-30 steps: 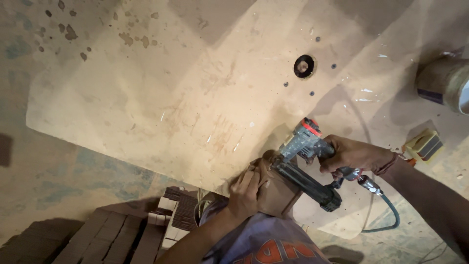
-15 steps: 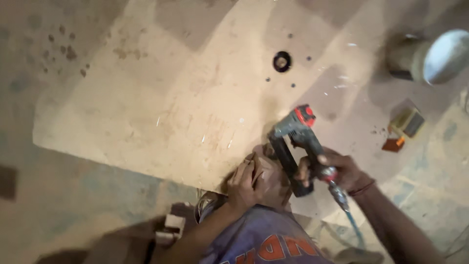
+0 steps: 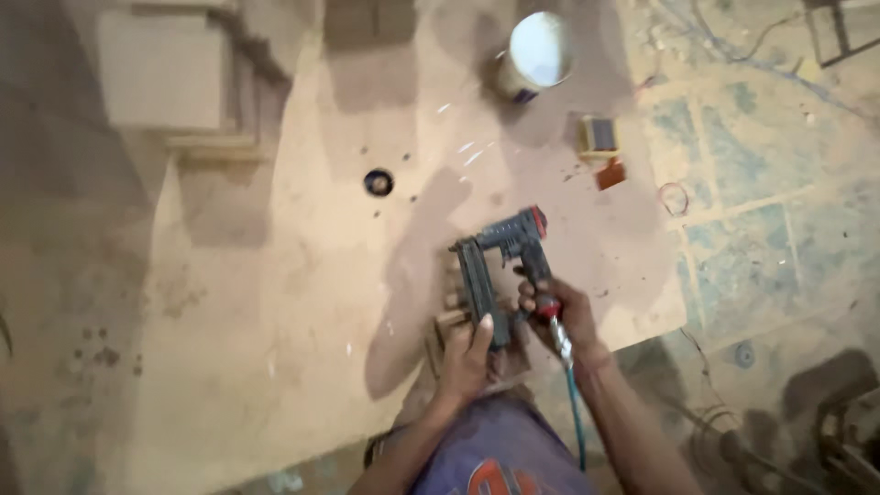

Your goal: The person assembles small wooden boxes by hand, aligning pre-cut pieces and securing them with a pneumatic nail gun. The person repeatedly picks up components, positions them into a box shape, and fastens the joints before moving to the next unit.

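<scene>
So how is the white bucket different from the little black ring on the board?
The white bucket is far bigger than the black ring. The bucket is pale and stands tall; the ring is dark and lies flat. The bucket sits near the board's far edge, the ring nearer its middle. Both are round, and neither is touched by the hands.

Plywood sheet (image 3: 275, 302) with tin (image 3: 536, 55), small box (image 3: 598, 136)
</scene>
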`<control>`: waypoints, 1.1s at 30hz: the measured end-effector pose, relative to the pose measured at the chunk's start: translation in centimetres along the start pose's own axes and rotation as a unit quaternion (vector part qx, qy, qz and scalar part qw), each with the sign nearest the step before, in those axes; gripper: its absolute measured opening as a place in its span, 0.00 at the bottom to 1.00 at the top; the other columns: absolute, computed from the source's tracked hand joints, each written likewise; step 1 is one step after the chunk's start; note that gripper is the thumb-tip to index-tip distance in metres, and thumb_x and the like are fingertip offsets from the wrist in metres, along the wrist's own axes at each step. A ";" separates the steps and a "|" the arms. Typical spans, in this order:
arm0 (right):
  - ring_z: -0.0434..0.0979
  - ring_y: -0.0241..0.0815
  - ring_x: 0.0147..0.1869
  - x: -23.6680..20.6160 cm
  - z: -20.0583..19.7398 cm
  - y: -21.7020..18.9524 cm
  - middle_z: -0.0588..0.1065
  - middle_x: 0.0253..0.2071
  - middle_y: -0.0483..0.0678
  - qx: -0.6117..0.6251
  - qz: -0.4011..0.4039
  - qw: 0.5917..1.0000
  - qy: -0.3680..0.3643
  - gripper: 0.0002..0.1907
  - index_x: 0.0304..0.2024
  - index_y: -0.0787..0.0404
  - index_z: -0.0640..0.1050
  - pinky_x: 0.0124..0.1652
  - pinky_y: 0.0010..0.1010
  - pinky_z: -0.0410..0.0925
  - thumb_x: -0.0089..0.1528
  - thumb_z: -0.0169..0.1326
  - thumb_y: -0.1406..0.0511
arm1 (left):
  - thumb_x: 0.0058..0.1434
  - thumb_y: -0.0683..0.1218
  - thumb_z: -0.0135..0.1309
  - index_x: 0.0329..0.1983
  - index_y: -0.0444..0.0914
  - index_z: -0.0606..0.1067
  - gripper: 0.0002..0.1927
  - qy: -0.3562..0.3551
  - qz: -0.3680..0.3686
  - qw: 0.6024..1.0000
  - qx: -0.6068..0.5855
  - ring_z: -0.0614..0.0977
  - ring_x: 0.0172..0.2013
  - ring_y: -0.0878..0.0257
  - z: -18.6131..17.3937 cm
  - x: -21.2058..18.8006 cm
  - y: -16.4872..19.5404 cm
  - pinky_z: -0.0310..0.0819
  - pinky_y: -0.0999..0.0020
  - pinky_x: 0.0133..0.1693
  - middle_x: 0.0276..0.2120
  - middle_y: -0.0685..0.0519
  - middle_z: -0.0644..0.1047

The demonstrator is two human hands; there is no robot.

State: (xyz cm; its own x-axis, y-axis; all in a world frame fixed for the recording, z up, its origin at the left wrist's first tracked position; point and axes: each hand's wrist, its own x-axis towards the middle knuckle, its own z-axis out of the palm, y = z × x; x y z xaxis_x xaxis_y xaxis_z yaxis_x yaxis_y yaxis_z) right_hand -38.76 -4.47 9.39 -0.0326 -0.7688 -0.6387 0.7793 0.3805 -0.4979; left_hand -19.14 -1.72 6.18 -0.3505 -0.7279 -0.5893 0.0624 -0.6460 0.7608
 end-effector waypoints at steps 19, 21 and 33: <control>0.78 0.55 0.51 7.9 -17.8 -19.5 0.79 0.45 0.52 -0.728 -0.407 0.516 0.193 0.13 0.47 0.57 0.82 0.49 0.43 0.71 0.62 0.56 0.63 | 0.65 0.57 0.57 0.44 0.32 0.72 0.22 0.002 -0.128 0.989 0.078 0.73 0.13 0.63 12.3 -0.2 -4.3 0.66 0.67 0.16 0.17 0.51 0.73; 0.75 0.53 0.54 10.8 -16.8 -22.0 0.78 0.47 0.49 -0.724 -0.457 0.510 0.080 0.15 0.49 0.53 0.83 0.48 0.41 0.71 0.59 0.57 0.66 | 0.65 0.56 0.56 0.44 0.32 0.71 0.22 0.006 -0.150 0.986 0.072 0.74 0.14 0.63 12.7 0.0 -5.0 0.66 0.67 0.17 0.19 0.51 0.77; 0.83 0.44 0.39 13.9 -14.3 -22.7 0.82 0.38 0.50 -0.681 -0.315 0.659 0.040 0.09 0.42 0.60 0.84 0.41 0.35 0.75 0.59 0.61 0.66 | 0.64 0.55 0.57 0.54 0.31 0.71 0.26 0.037 -0.123 0.986 0.104 0.81 0.25 0.65 13.3 -0.4 -4.8 0.72 0.69 0.25 0.31 0.48 0.80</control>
State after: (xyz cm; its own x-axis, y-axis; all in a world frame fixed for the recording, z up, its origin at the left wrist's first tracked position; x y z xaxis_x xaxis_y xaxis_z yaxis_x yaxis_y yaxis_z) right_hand -65.83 -16.47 3.41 -0.1574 -0.9860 -0.0543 -0.6891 0.1491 -0.7092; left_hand -31.74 4.72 6.32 -0.2615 -0.5755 -0.7748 -0.2121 -0.7489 0.6278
